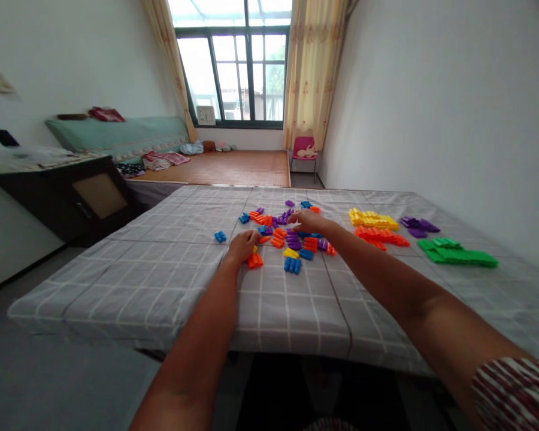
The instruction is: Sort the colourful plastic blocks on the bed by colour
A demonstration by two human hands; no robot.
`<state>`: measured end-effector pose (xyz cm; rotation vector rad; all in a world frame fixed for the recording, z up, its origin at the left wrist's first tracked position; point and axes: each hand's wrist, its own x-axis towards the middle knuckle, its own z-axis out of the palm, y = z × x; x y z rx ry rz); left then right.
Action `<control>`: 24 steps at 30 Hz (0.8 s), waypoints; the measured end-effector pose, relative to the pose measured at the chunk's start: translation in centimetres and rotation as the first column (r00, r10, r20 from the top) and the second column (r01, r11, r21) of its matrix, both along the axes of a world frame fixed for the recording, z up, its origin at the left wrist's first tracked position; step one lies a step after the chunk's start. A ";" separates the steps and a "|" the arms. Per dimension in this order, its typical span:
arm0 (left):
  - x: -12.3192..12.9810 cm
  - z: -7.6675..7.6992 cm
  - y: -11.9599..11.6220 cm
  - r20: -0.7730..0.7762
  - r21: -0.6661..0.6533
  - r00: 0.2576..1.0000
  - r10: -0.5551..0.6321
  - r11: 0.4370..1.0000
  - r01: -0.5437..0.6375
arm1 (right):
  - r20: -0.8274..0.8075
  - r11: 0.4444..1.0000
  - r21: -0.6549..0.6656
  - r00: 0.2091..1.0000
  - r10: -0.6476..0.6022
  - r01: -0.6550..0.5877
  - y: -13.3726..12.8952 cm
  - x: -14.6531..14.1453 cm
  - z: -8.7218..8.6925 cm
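Small bright plastic pieces, ribbed and joined in short rows, lie scattered over the table in front of me; their exact kind is too small to tell. My left hand (243, 245) rests at the near left of this pile, fingers bent together. An orange piece (255, 261) shows just below it, and what its fingertips pinch is hidden. Over the back right of the pile, my right hand (308, 221) reaches in with curved fingers and a gap at the thumb. Purple pieces (293, 240) lie just below that hand, and a blue piece (292, 265) sits nearer me.
Sorted by colour at the right are yellow pieces (372, 219), orange pieces (381, 236), purple pieces (418, 226) and green pieces (458, 252). A grey checked cloth (161, 263) covers the table. Beyond stand a bed (242, 166), a pink chair (304, 143) and a dark cabinet (67, 191).
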<state>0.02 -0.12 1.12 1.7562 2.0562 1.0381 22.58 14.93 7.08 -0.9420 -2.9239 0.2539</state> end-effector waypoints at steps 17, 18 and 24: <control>0.0 0.1 0.1 -0.014 -0.010 1.000 -0.007 1.000 0.007 | 0.122 0.996 -0.070 0.991 -0.050 0.059 -2.9 0.1 0.9; 0.0 0.1 0.1 -0.013 -0.010 1.000 -0.007 1.000 0.007 | 0.108 0.996 -0.069 0.993 -0.052 0.059 -3.0 0.0 0.9; -0.4 0.1 0.0 0.032 0.017 0.999 -0.017 1.000 0.017 | -0.197 0.993 -0.106 0.978 -0.071 0.050 -3.5 2.0 0.5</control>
